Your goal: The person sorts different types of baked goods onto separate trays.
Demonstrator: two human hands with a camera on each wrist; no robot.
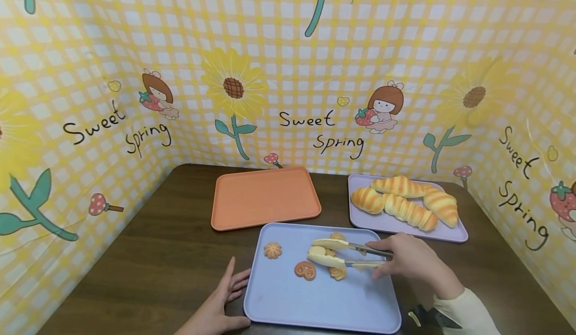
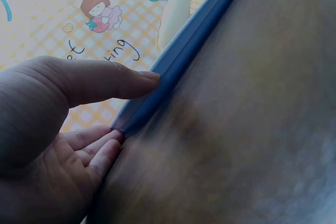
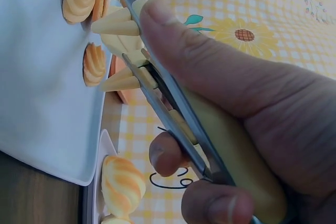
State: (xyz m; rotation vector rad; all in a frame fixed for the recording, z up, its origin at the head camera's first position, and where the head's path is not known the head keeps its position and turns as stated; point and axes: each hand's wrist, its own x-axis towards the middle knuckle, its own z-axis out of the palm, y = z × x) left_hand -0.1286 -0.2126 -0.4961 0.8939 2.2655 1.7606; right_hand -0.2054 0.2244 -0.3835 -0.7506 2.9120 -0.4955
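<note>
My right hand (image 1: pixel 407 257) grips a pair of tongs (image 1: pixel 330 260) with metal arms and cream tips. In the right wrist view the thumb lies along one arm and fingertips show at the other. The tips hang low over the blue tray (image 1: pixel 292 305), among swirled cookies (image 1: pixel 337 273), and partly cover them. Left of the tips lie a pretzel cookie (image 1: pixel 305 270) and a flower-shaped cookie (image 1: pixel 272 250). My left hand (image 1: pixel 222 300) rests at the tray's left edge, fingers extended. In the left wrist view its thumb (image 2: pixel 142 81) touches the blue rim, with the other fingertips at the corner.
Behind the blue tray lies a bare orange tray (image 1: pixel 265 197). To the back right, a lilac tray (image 1: pixel 360 220) carries several striped bread rolls (image 1: pixel 409 212). A checked cloth (image 1: pixel 297 80) with flowers hangs behind the dark wooden table (image 1: pixel 148 255).
</note>
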